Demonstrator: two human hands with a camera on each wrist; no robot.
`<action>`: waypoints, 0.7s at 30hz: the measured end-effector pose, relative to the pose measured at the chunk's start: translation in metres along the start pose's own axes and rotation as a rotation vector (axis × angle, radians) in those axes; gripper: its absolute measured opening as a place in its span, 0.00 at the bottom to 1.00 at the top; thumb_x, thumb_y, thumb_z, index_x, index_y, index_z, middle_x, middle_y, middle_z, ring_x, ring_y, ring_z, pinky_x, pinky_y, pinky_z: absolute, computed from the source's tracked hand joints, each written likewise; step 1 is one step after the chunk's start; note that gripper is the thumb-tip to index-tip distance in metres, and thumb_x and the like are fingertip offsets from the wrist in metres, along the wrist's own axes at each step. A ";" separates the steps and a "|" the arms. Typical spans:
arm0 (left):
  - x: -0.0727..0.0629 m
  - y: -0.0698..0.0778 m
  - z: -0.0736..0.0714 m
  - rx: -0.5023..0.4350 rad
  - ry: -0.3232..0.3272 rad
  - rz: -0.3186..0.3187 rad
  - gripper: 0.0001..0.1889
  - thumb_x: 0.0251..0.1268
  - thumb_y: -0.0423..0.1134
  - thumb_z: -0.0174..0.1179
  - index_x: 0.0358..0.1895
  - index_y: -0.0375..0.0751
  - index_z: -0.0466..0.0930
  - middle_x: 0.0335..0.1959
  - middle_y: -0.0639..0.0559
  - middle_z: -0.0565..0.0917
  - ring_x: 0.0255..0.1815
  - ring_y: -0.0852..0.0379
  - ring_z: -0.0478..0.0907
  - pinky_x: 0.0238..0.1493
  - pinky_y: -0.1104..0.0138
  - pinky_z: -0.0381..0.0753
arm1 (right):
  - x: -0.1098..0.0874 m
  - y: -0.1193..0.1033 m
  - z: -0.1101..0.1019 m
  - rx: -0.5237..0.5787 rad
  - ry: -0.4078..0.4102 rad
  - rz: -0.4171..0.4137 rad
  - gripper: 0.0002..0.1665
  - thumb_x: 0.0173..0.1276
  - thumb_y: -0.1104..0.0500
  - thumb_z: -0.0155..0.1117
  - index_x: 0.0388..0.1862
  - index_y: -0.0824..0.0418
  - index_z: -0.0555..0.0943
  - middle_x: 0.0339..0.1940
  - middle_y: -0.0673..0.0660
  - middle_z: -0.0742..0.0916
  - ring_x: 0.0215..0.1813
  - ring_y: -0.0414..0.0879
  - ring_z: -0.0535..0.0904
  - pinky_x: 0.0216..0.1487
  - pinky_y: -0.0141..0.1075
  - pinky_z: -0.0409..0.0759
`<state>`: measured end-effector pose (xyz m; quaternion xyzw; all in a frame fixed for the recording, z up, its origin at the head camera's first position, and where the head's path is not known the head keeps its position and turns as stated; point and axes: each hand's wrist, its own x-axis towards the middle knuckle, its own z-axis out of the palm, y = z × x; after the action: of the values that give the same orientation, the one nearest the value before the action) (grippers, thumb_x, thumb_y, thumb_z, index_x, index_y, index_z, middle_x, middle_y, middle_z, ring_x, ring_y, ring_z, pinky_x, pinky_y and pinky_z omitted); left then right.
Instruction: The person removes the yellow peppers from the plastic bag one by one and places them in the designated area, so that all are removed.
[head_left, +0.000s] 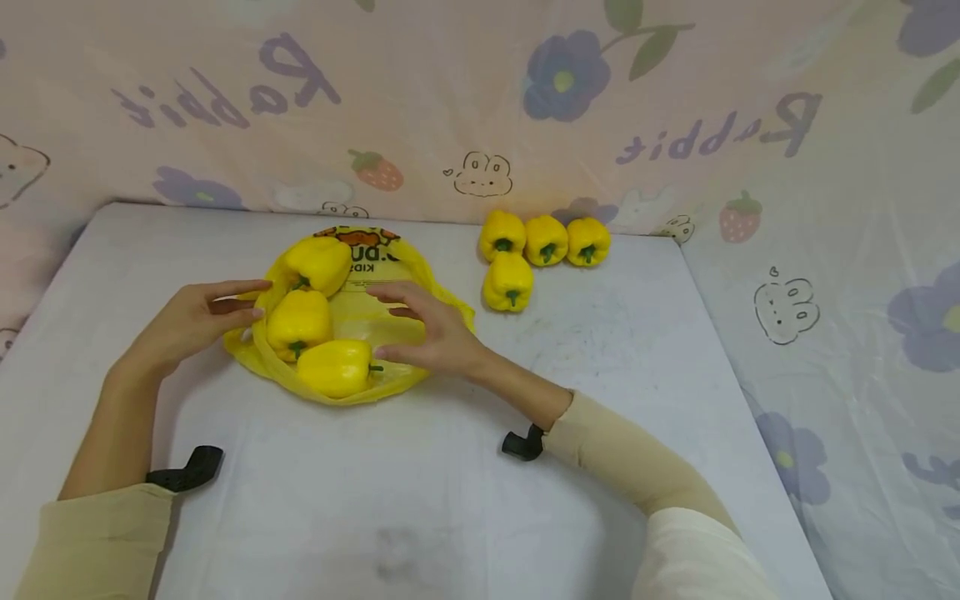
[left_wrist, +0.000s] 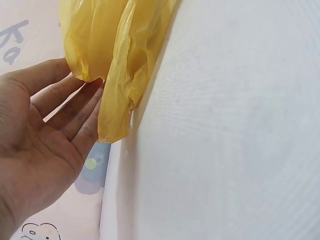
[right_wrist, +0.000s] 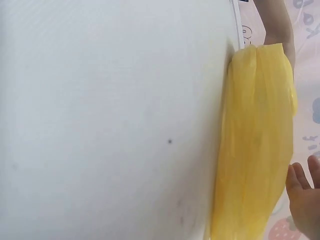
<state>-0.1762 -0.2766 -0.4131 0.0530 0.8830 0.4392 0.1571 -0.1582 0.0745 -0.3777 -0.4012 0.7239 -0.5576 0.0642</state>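
Observation:
A yellow plastic bag (head_left: 341, 398) lies on the table with its mouth spread wide. Three yellow bell peppers sit in its left part: one at the back (head_left: 321, 265), one in the middle (head_left: 300, 321), and one at the front (head_left: 334, 368) with its stem to the right. My left hand (head_left: 197, 321) touches the bag's left rim with extended fingers; in the left wrist view its fingertips (left_wrist: 89, 131) meet the plastic. Over the right part of the bag's mouth hovers my right hand (head_left: 431, 333), fingers and thumb apart, nothing between them.
Several more yellow bell peppers (head_left: 546, 242) stand to the right of the bag at the table's back edge, with one (head_left: 508, 283) in front of them. A printed cloth (head_left: 420, 100) hangs behind the white table (head_left: 337, 500). Black wrist mounts (head_left: 191, 469) protrude by both sleeves.

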 end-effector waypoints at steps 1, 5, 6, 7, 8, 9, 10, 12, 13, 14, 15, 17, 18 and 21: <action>0.000 0.000 0.000 -0.003 0.000 0.002 0.32 0.71 0.53 0.59 0.73 0.41 0.68 0.74 0.37 0.65 0.69 0.37 0.65 0.43 0.85 0.67 | 0.001 0.000 0.001 0.003 -0.014 0.008 0.40 0.58 0.72 0.74 0.68 0.74 0.67 0.68 0.69 0.72 0.68 0.50 0.70 0.66 0.54 0.70; 0.002 0.000 0.000 -0.007 -0.005 -0.002 0.32 0.71 0.53 0.60 0.73 0.41 0.68 0.74 0.38 0.64 0.69 0.40 0.66 0.42 0.85 0.68 | 0.005 0.000 0.006 0.020 -0.068 0.035 0.39 0.58 0.72 0.73 0.68 0.74 0.68 0.68 0.69 0.72 0.69 0.49 0.70 0.67 0.50 0.71; 0.002 0.001 0.000 -0.008 -0.007 -0.002 0.32 0.71 0.53 0.60 0.73 0.41 0.68 0.74 0.38 0.64 0.69 0.40 0.66 0.42 0.85 0.68 | 0.005 0.001 0.007 0.018 -0.076 0.037 0.39 0.58 0.72 0.74 0.67 0.74 0.68 0.68 0.68 0.73 0.69 0.50 0.70 0.67 0.49 0.71; 0.002 0.001 0.000 -0.007 -0.009 -0.004 0.33 0.71 0.53 0.60 0.73 0.42 0.68 0.74 0.38 0.64 0.70 0.40 0.66 0.42 0.85 0.67 | 0.006 0.006 0.009 0.018 -0.086 0.036 0.39 0.58 0.71 0.74 0.68 0.72 0.68 0.68 0.67 0.73 0.69 0.50 0.69 0.67 0.48 0.71; 0.002 0.002 -0.001 -0.006 -0.009 -0.007 0.33 0.71 0.54 0.60 0.73 0.42 0.68 0.75 0.39 0.64 0.70 0.40 0.66 0.42 0.85 0.67 | 0.007 0.012 0.012 0.019 -0.093 0.040 0.39 0.58 0.69 0.75 0.68 0.71 0.69 0.69 0.64 0.73 0.69 0.49 0.69 0.67 0.46 0.71; 0.002 0.002 -0.001 -0.004 -0.010 -0.009 0.33 0.71 0.54 0.60 0.73 0.42 0.68 0.75 0.39 0.64 0.70 0.40 0.65 0.42 0.85 0.67 | 0.008 0.017 0.014 0.021 -0.100 0.045 0.40 0.59 0.68 0.75 0.68 0.69 0.69 0.69 0.62 0.73 0.69 0.50 0.69 0.67 0.45 0.71; 0.002 0.002 -0.001 -0.003 -0.009 -0.011 0.33 0.70 0.54 0.60 0.73 0.42 0.68 0.75 0.39 0.64 0.70 0.41 0.65 0.42 0.85 0.67 | 0.008 0.021 0.016 0.025 -0.109 0.057 0.40 0.59 0.67 0.76 0.69 0.68 0.69 0.70 0.60 0.73 0.70 0.48 0.69 0.67 0.44 0.71; 0.002 0.003 -0.001 0.001 -0.013 -0.019 0.33 0.70 0.54 0.60 0.73 0.42 0.67 0.75 0.39 0.63 0.71 0.37 0.63 0.42 0.85 0.67 | 0.010 0.031 0.021 0.025 -0.132 0.083 0.41 0.60 0.63 0.76 0.70 0.64 0.69 0.70 0.54 0.73 0.71 0.49 0.68 0.68 0.41 0.70; 0.002 0.003 -0.001 0.001 -0.013 -0.021 0.33 0.70 0.55 0.60 0.73 0.42 0.67 0.75 0.39 0.63 0.71 0.37 0.63 0.42 0.85 0.66 | 0.011 0.035 0.023 0.020 -0.148 0.107 0.41 0.60 0.61 0.76 0.71 0.61 0.69 0.71 0.51 0.73 0.71 0.47 0.68 0.68 0.40 0.70; 0.002 0.002 -0.001 0.002 -0.012 -0.019 0.33 0.70 0.55 0.60 0.73 0.42 0.67 0.75 0.38 0.64 0.71 0.37 0.63 0.42 0.85 0.67 | 0.012 0.035 0.025 0.016 -0.164 0.130 0.41 0.61 0.59 0.76 0.71 0.60 0.69 0.71 0.50 0.72 0.71 0.47 0.68 0.68 0.37 0.69; 0.002 0.002 0.000 0.001 -0.011 -0.017 0.33 0.70 0.54 0.60 0.73 0.42 0.67 0.74 0.38 0.64 0.71 0.37 0.64 0.43 0.85 0.67 | 0.013 0.035 0.026 0.004 -0.183 0.145 0.41 0.61 0.58 0.76 0.71 0.60 0.69 0.71 0.49 0.73 0.71 0.48 0.68 0.67 0.35 0.69; 0.001 0.002 0.000 0.003 -0.008 -0.012 0.33 0.71 0.54 0.59 0.73 0.42 0.67 0.74 0.38 0.65 0.70 0.37 0.65 0.43 0.85 0.67 | 0.014 0.035 0.029 -0.024 -0.215 0.169 0.40 0.62 0.55 0.76 0.71 0.57 0.70 0.70 0.49 0.73 0.69 0.47 0.69 0.66 0.31 0.69; 0.001 0.002 0.000 -0.001 -0.006 -0.007 0.33 0.71 0.54 0.59 0.73 0.41 0.68 0.74 0.38 0.65 0.70 0.37 0.65 0.43 0.85 0.67 | 0.015 0.036 0.031 -0.040 -0.229 0.175 0.40 0.62 0.54 0.76 0.71 0.57 0.70 0.69 0.49 0.74 0.69 0.45 0.69 0.66 0.30 0.68; 0.001 0.001 0.000 -0.007 0.002 0.005 0.32 0.71 0.53 0.59 0.72 0.41 0.68 0.73 0.38 0.66 0.70 0.37 0.65 0.42 0.86 0.68 | 0.017 0.036 0.033 -0.093 -0.258 0.165 0.39 0.62 0.52 0.75 0.71 0.55 0.71 0.68 0.49 0.76 0.66 0.42 0.70 0.65 0.28 0.67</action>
<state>-0.1767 -0.2752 -0.4123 0.0541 0.8813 0.4429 0.1554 -0.1696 0.0403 -0.4149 -0.4111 0.7651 -0.4602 0.1840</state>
